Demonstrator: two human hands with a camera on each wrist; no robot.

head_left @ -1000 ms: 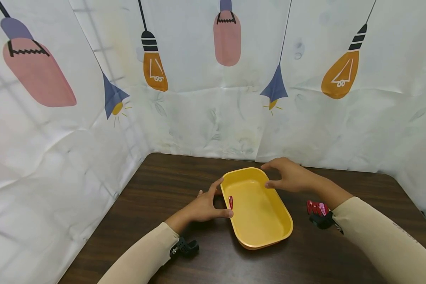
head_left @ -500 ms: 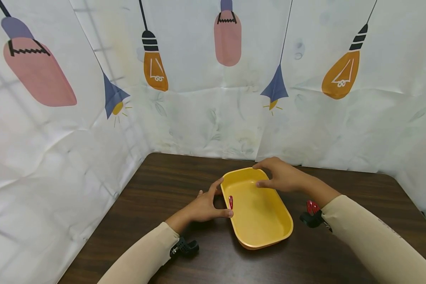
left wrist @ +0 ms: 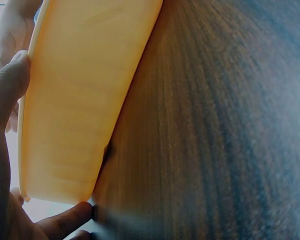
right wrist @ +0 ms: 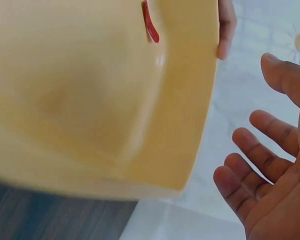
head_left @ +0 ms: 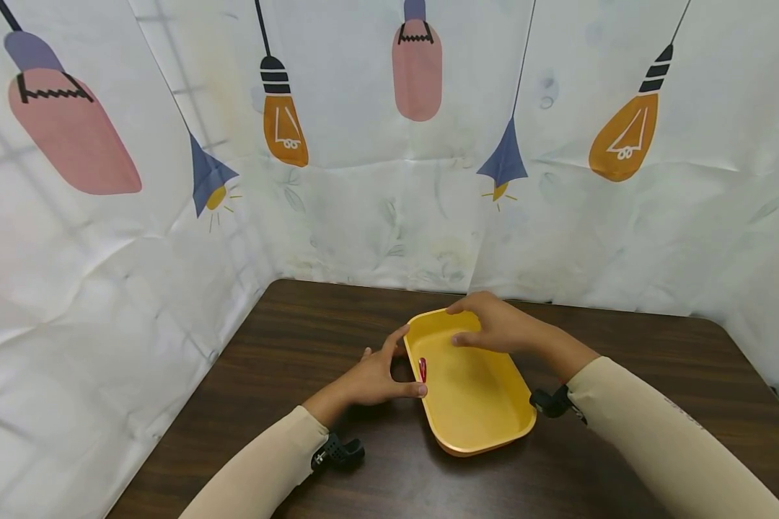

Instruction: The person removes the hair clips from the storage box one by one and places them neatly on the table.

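Observation:
A yellow rectangular plastic tray (head_left: 477, 407) sits on the dark table. My left hand (head_left: 373, 378) holds its left side, thumb on the rim and fingers along the outer wall. Inside, against the left wall near that thumb, lies a small red hair clip (head_left: 423, 370), also seen in the right wrist view as a slim red clip (right wrist: 150, 25). My right hand (head_left: 496, 324) hovers over the tray's far right corner, thumb and fingers apart. In the right wrist view the right hand (right wrist: 275, 155) has nothing in its palm.
The dark wood table (head_left: 337, 310) reaches back to a white curtain (head_left: 363, 216) printed with lamps and bulbs, which also covers the left side. Black camera straps (head_left: 552, 402) sit on both wrists. My right forearm hides part of the table to the right.
My right hand has moved left over the tray's far end. The red and pink clips on the table at right are now almost wholly hidden by that arm. Left hand and tray stay put.

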